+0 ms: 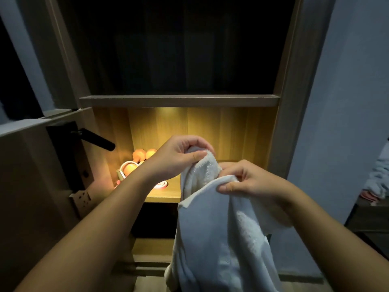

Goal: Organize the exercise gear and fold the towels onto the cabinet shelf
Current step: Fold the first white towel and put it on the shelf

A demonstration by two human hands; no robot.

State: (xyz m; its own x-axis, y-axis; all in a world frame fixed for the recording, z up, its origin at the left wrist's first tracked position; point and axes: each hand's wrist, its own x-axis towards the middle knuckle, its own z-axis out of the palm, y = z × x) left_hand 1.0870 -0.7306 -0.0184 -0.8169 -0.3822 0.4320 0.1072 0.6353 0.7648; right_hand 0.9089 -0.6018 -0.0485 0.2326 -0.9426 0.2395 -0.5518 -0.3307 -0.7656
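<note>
1. White towel (221, 228): held unfolded in front of the lit shelf (164, 196). Its bulk hangs below the shelf's front edge.
2. Left hand (179, 157): thumb and fingers pinch a bunched upper corner of the towel, raised before the shelf opening.
3. Right hand (250, 182): thumb and fingers pinch an adjoining edge, roughly level with the shelf board, towards its right end.
4. Orange dumbbells (145, 153) and pink gear (161, 184): at the left rear and left front of the shelf.
5. Risk: both grips sit close together on bunched cloth. If the edges are not matched, the fold will probably come out crooked. The hanging tail could also sweep the gear when the towel is laid on the shelf.
6. Obscured: the left forearm hides most of the gear, so its kind cannot be told. The towel's lower end is cut off. The compartment above the shelf is too dark to read.
</note>
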